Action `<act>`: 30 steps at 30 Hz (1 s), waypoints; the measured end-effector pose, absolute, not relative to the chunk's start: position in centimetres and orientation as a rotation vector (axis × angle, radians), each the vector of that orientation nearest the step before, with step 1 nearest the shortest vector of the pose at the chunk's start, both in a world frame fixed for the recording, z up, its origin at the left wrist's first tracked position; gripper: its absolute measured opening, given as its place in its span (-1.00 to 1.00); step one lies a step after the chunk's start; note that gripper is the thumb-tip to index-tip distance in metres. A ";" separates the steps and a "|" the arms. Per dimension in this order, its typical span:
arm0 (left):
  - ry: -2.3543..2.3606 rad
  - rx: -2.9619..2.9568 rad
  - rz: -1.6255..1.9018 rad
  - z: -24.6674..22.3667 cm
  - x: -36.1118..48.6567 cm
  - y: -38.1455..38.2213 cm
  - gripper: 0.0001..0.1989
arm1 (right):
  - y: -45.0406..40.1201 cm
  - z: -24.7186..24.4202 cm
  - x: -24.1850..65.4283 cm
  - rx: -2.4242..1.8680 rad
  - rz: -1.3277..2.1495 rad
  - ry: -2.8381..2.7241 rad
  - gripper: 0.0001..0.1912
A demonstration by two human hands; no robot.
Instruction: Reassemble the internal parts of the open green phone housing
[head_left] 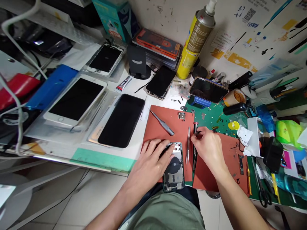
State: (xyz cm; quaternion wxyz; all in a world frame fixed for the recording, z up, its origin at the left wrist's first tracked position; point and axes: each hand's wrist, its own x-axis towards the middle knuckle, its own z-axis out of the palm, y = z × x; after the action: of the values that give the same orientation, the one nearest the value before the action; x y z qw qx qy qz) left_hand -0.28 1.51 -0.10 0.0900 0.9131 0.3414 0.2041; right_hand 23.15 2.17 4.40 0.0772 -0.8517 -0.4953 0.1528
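An opened phone housing (173, 175), its inner frame bare and camera holes at the top, lies at the front edge of the red mat. My left hand (153, 161) grips it from the left, fingers laid across its upper part; the thumb is hidden. A slim screwdriver with a red cap (195, 124) is pinched between the fingers of my right hand (209, 148), along the gap between two mats. Just left of it lie metal tweezers (188, 148). A grey pointed pen-like tool (163, 123) rests above the housing, with a small metal part (181, 116) near it.
Red mats (223, 159) bear small parts. Left stand a black-screened phone (121, 120) and a white tablet (75, 100). Behind are a phone on a blue stand (208, 90) and a yellow spray can (194, 41). Scissors (263, 195) and a gold screwdriver (248, 179) lie right.
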 end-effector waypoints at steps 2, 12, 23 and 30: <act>1.018 2.713 0.600 0.0 -0.3 1.5 -0.62 | 2.4 4.5 23.2 -2.564 0.486 -1.460 -0.95; 1.027 2.706 0.576 0.7 -0.3 1.6 -0.63 | 1.8 5.2 24.9 -2.408 0.700 -1.425 -0.86; 1.010 2.715 0.595 0.6 -0.3 1.7 -0.64 | 1.6 4.6 25.4 -2.340 0.827 -1.405 -0.82; 1.011 2.718 0.585 0.5 -0.4 1.5 -0.62 | 1.2 4.5 25.0 -2.324 0.791 -1.423 -0.83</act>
State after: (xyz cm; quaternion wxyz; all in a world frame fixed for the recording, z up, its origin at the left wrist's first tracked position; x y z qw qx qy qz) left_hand -0.41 1.52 0.48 0.0916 0.9149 0.3402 0.1969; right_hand 25.05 1.25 4.55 0.1515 -0.8097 -0.4956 0.2756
